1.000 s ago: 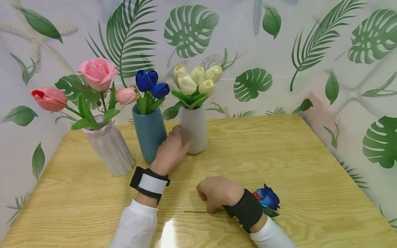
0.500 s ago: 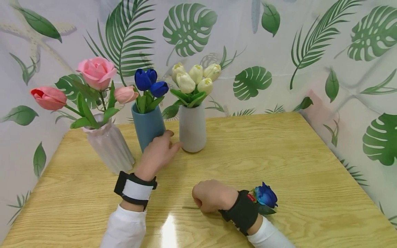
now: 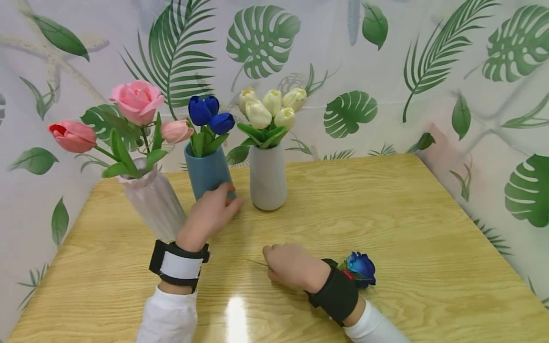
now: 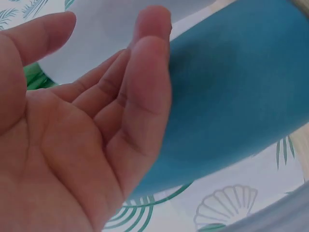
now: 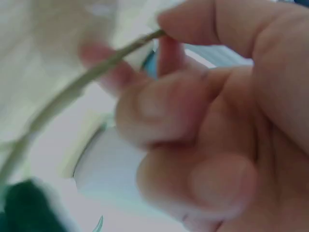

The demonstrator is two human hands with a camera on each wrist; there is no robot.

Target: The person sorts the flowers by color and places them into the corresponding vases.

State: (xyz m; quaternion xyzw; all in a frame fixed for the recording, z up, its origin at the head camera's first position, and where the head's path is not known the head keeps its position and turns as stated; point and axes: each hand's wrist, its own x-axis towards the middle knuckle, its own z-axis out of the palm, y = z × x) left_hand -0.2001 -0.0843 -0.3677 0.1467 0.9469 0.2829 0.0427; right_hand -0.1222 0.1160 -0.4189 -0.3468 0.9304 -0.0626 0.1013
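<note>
My left hand (image 3: pixel 210 212) is at the front right of the blue vase (image 3: pixel 209 172), which holds several blue tulips (image 3: pixel 206 113). In the left wrist view its fingers lie against the blue vase wall (image 4: pixel 236 87), loosely bent, with the thumb standing apart. Between my right thumb and fingers the thin green stem of a blue rose (image 3: pixel 360 269) is pinched; the right hand (image 3: pixel 296 267) is low over the front of the table. The stem (image 5: pixel 82 79) shows plainly in the right wrist view, while the wrist partly hides the rose in the head view.
To the right of the blue vase stands a white vase (image 3: pixel 268 178) with cream tulips (image 3: pixel 266 109). A pleated pale vase (image 3: pixel 154 205) with pink flowers (image 3: pixel 137 102) is at the left. All are on a wooden table (image 3: pixel 364 200) before a leaf-patterned cloth (image 3: pixel 300 28).
My left hand has drawn back to the left, away from the gap beside the white vase, and now touches the blue vase. The rose has shifted slightly left with my right hand, its stem end rising.
</note>
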